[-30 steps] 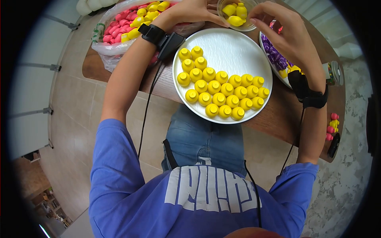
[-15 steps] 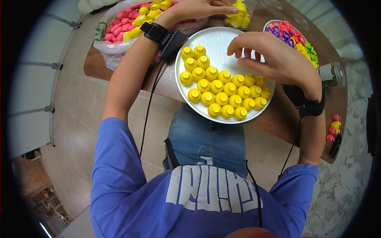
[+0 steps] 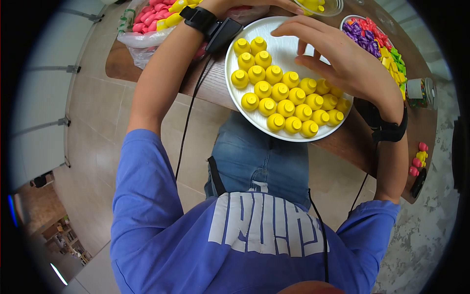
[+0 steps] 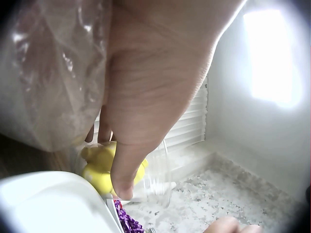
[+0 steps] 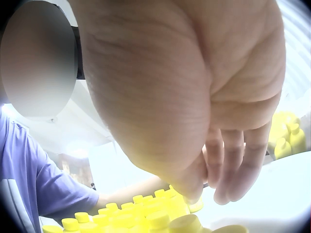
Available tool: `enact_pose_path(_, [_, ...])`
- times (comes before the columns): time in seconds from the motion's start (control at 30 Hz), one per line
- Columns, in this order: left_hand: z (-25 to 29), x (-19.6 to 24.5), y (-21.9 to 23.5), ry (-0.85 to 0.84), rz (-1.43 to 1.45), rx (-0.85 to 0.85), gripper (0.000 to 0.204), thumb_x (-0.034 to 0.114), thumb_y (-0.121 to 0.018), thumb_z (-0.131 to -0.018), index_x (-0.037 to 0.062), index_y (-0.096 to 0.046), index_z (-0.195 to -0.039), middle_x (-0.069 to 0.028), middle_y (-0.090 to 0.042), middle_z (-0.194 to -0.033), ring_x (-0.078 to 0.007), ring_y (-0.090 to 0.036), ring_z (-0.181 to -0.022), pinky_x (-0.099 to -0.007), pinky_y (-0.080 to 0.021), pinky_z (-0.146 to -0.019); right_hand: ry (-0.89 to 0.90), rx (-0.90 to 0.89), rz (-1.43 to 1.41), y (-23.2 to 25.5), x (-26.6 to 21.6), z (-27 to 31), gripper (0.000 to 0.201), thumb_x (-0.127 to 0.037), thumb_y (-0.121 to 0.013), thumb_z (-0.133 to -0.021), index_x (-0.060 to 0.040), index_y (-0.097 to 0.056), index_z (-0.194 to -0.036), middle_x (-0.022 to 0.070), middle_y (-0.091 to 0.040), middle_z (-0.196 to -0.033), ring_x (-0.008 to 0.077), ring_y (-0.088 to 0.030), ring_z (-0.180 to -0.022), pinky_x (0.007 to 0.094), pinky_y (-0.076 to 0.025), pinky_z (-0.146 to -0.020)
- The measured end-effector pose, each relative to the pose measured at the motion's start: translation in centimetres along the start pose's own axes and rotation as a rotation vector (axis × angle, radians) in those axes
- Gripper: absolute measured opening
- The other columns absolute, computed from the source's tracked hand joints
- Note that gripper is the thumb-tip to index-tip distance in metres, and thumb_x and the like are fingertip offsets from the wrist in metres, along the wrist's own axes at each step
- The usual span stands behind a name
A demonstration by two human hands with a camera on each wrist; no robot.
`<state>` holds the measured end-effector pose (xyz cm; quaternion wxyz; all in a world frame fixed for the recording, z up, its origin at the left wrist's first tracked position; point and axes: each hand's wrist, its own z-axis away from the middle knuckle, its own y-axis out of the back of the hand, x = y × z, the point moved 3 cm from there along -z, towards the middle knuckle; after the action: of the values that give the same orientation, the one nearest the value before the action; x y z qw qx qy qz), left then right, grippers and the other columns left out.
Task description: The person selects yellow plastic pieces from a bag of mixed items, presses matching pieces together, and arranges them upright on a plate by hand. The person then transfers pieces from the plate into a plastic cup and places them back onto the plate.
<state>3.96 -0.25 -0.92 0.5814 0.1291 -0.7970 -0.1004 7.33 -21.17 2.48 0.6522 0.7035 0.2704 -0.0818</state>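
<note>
Small yellow bottle-shaped pieces [image 3: 279,91] stand in close rows on a round white plate [image 3: 274,29], filling its left and lower parts. Above the plate's upper right the right hand [image 3: 342,61] hovers, thumb and fingers apart and loosely bent, with nothing visible between them. In the right wrist view the right hand [image 5: 180,87] hangs over the plate, its thumb tip near the yellow pieces [image 5: 155,213]. The left hand [image 3: 274,3], cut off by the top edge, holds a clear container [image 3: 335,7] of yellow pieces; the left wrist view shows its thumb [image 4: 125,182] against it.
A plastic bag [image 3: 139,43] of pink and yellow pieces lies at the upper left. At the right are a plate of colourful wrapped pieces [image 3: 361,38], a jar [image 3: 421,93], a few pink and yellow pieces [image 3: 419,159] and a black object [image 3: 418,183] near the table's edge.
The right hand has come from the clear container down over the plate. The container has gone from upright to tilted and back. The head view has shifted, so the plate appears higher and further right.
</note>
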Motion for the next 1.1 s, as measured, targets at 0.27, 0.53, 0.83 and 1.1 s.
enact_pose_path(0.27, [0.1,0.5,0.1,-0.011,-0.075,-0.016,0.076,0.003,-0.090,-0.077,0.0004,-0.052,-0.143,-0.0103,-0.063,-0.136,-0.0184,-0.060,-0.123,-0.0330,-0.049,-0.108,0.188,0.078,0.033,-1.2,1.0,-0.5,0.042,-0.001,-0.068,-0.093,-0.0066,-0.060,-0.134,0.0104,-0.063,-0.137,0.0306,-0.067,-0.115,0.0421,-0.058,-0.094])
enact_pose_path(0.53, [0.1,0.8,0.0,-0.020,-0.101,-0.002,0.077,0.007,-0.093,-0.075,0.0011,-0.052,-0.141,-0.0090,-0.061,-0.137,-0.0180,-0.055,-0.129,-0.0335,-0.045,-0.112,0.168,0.127,0.040,-0.1,0.8,-0.1,0.023,0.002,-0.074,-0.087,-0.0022,-0.058,-0.103,0.0096,-0.066,-0.091,0.0271,-0.068,-0.081,0.0369,-0.056,-0.073])
enact_pose_path(0.83, [-0.2,0.1,0.2,-0.067,-0.043,-0.042,0.079,0.009,-0.093,-0.075,0.0012,-0.051,-0.142,-0.0096,-0.061,-0.139,-0.0188,-0.055,-0.130,-0.0342,-0.044,-0.113,-0.060,0.380,0.147,5.4,1.0,0.3,0.020,0.001,-0.073,-0.084,0.0022,-0.063,-0.100,0.0165,-0.068,-0.087,0.0284,-0.069,-0.074,0.0354,-0.056,-0.067])
enact_pose_path(1.1, [-0.3,0.2,0.3,-0.041,-0.073,-0.037,0.080,0.011,-0.093,-0.075,0.0019,-0.051,-0.143,-0.0094,-0.061,-0.138,-0.0191,-0.056,-0.129,-0.0348,-0.044,-0.114,-0.003,0.369,0.300,4.6,2.2,0.0,0.026,0.005,-0.071,-0.079,0.0020,-0.060,-0.102,0.0168,-0.066,-0.091,0.0325,-0.068,-0.080,0.0387,-0.055,-0.070])
